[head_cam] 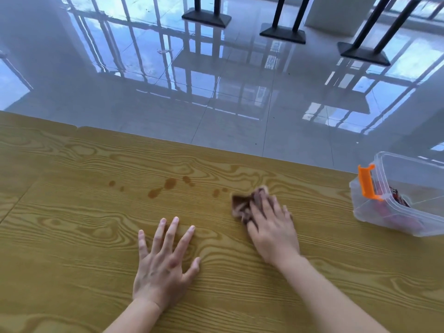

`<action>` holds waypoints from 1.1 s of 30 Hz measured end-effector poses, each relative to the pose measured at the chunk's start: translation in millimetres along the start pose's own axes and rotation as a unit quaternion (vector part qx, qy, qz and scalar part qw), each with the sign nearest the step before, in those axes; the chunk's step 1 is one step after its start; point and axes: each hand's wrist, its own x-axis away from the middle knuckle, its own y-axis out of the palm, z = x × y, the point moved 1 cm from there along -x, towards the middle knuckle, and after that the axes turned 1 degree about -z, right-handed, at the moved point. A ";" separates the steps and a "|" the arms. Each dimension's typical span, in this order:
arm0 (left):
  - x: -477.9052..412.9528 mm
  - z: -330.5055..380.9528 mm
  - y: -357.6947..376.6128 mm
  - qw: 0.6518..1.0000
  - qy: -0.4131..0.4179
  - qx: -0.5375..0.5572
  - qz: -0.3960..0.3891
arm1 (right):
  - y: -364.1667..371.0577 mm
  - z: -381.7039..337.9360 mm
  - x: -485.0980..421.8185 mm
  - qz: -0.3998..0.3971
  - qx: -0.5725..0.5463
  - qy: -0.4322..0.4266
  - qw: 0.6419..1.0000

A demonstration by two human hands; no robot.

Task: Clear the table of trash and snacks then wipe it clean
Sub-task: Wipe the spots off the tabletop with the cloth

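Observation:
A wooden table with yellow grain fills the lower view. Several brown spill spots lie across its middle, toward the far edge. My right hand presses flat on a crumpled brown cloth, just right of the spots. The cloth shows under and past my fingers. My left hand rests flat on the table with fingers spread, holding nothing, nearer to me than the spots.
A clear plastic box with an orange latch stands at the table's right edge, with red and dark wrappers inside. Beyond the far table edge is glossy tiled floor with black table bases at the back.

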 end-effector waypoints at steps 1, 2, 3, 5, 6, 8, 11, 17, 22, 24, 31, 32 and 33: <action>0.1 0.7 0.1 1.000 -0.001 -0.001 0.001 | -5.3 -3.5 -30.5 0.007 -0.024 0.051 0.998; 0.0 0.9 0.1 1.000 -0.002 -0.002 0.001 | -8.9 -10.0 -55.0 0.002 -0.036 0.091 0.995; -0.2 0.7 0.3 1.000 -0.004 -0.004 0.002 | -8.6 -19.4 -69.1 -0.003 -0.033 0.102 0.994; 0.1 -0.2 -0.6 1.000 -0.006 -0.006 -0.006 | -0.5 -41.4 -57.7 -0.017 -0.018 0.041 0.999; 0.9 -0.1 -1.5 1.000 -0.007 -0.006 -0.008 | 4.9 -49.7 -34.1 -0.021 -0.012 -0.011 1.000; 1.0 0.8 -2.8 1.000 -0.005 -0.002 -0.003 | 13.6 -55.1 24.8 -0.003 -0.001 -0.103 0.995; 0.1 1.1 -2.9 1.000 0.002 0.006 -0.004 | 11.8 -36.5 43.1 -0.011 0.014 -0.125 0.992; 0.3 -0.4 -1.4 1.000 0.000 0.007 0.003 | -7.1 -63.6 -84.7 -0.011 -0.044 0.069 0.997; 1.1 -0.5 -3.9 1.000 0.001 0.026 -0.006 | 20.0 -74.5 26.0 0.023 0.002 -0.106 0.994; 0.7 -5.5 -5.5 0.998 -0.001 0.062 0.002 | 23.2 -57.5 51.3 0.016 0.018 -0.135 0.991; -5.2 -108.2 -20.8 0.992 -0.118 0.019 0.048 | 0.7 -78.5 -70.1 -0.002 -0.021 0.064 0.998; -5.1 -119.9 -18.0 0.990 -0.138 0.007 0.031 | 6.3 -93.1 -56.6 -0.009 -0.014 0.028 0.999; -4.0 -125.5 -13.9 0.989 -0.148 0.000 0.021 | 13.0 -105.9 -32.5 -0.008 -0.011 -0.025 1.000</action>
